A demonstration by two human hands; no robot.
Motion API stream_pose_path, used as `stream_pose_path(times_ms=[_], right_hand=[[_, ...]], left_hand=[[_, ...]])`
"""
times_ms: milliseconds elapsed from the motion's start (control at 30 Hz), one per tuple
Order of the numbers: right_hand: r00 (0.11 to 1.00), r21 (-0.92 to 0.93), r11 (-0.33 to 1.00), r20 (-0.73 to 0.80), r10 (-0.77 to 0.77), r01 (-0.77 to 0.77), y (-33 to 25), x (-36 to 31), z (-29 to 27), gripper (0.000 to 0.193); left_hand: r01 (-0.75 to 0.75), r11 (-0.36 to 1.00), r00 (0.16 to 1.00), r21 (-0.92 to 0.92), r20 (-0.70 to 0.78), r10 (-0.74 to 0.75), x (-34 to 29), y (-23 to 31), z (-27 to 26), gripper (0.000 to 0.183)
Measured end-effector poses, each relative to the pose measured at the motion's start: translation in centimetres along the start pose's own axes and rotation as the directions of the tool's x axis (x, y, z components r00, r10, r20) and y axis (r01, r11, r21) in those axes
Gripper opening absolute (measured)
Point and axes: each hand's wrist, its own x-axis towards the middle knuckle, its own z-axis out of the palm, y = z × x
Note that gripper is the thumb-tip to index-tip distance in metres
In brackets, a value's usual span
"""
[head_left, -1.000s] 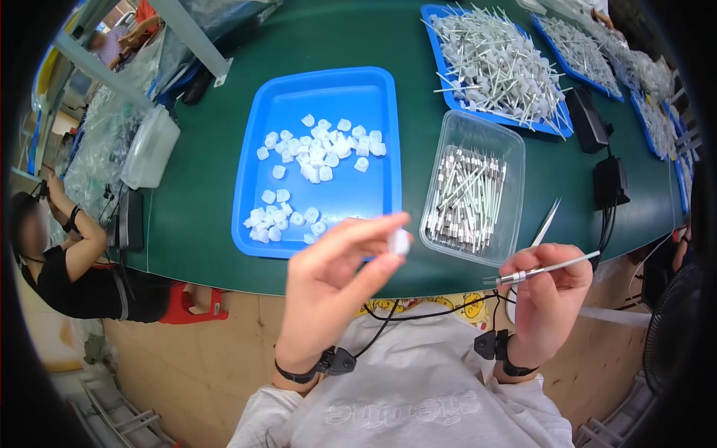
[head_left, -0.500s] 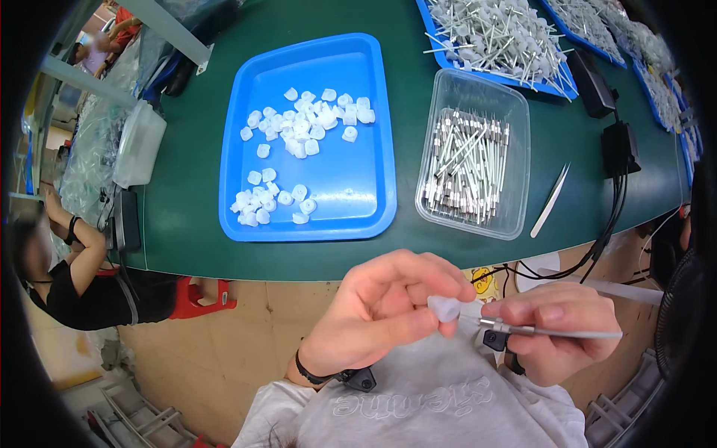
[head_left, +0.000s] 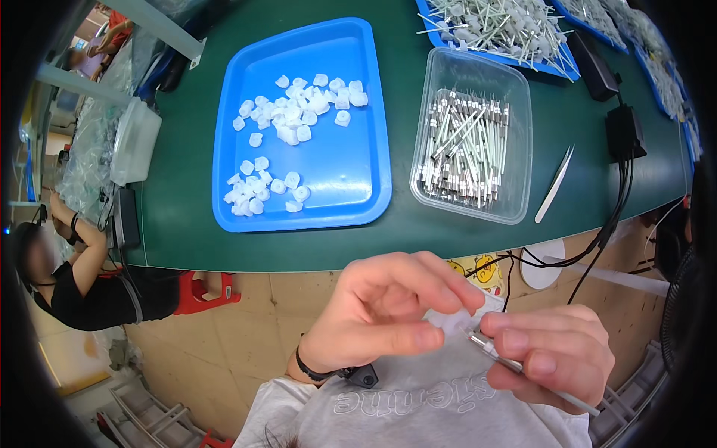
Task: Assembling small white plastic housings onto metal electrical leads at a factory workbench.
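Pinching a white cap [head_left: 449,322], L fingers [head_left: 442,293] are nearly together; R fingers [head_left: 534,340] curl tightly round a metal-tipped rod [head_left: 484,344], tip next to cap. Both pcs are on wearer's side of bench [head_left: 299,252].

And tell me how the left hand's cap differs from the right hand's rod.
The cap is short and chunky; the rod is long and thin. The cap is cloudy white; the rod has a silver section. Both are partly covered, by the left hand and right hand respectively.
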Motion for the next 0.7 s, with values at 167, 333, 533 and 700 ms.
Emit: stream_pose_path(times_ms=[167,333,533,700], right_hand=[[0.999,0.001,1.0,0.033,0.026,-0.026,-0.4,-0.3,-0.5,0.046],[0.999,0.01,1.0,0.036,-0.018,0.017,0.2,-0.7,-0.5,0.047],[0.998,0.05,0.998,0.036,-0.048,0.046,0.7,-1.0,-0.5,0.046],[0.998,0.095,0.995,0.057,-0.004,-0.002,0.5,-0.6,-0.9,0.044]], left_hand=[[0.037,0.999,0.999,-0.023,-0.011,-0.037,0.1,0.1,0.4,0.022],[0.03,0.999,0.999,-0.041,-0.016,-0.03,0.1,-0.2,0.3,0.022],[0.016,0.999,1.0,-0.049,0.003,-0.016,0.1,-0.4,0.3,0.023],[0.011,0.997,0.999,-0.082,0.032,-0.008,0.4,-0.5,0.3,0.023]])
